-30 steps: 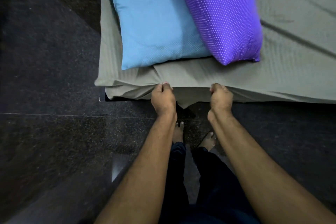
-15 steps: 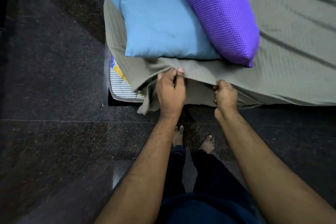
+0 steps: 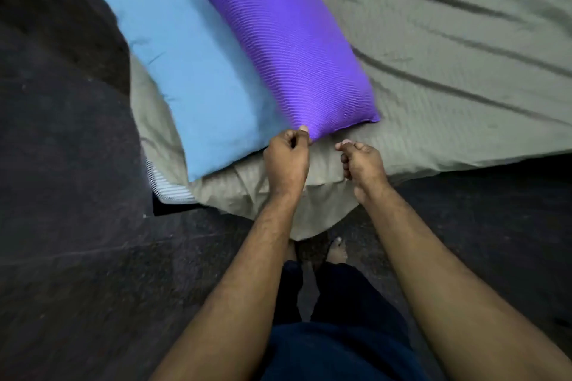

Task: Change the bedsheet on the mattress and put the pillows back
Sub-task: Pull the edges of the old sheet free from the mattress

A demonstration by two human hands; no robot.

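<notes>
The near corner of the purple pillow (image 3: 288,49) is pinched by the left hand (image 3: 286,161). The right hand (image 3: 363,164) is curled, holding nothing clearly. 2 pillows, purple over blue pillow (image 3: 198,77), are stacked on the loosened grey bedsheet (image 3: 464,71).

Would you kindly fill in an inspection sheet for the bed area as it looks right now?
Surface: mattress, striped corner bared.
Job's things: grey bedsheet wrinkled, its edge hanging loose; blue pillow lies on it, purple pillow overlapping the blue one.
Clutter: nothing seen.
Grippers: left hand pinches the purple pillow's corner; right hand curled over the sheet, grip unclear.
Cables: nothing seen.
Surroundings: dark speckled floor, bare feet.
</notes>
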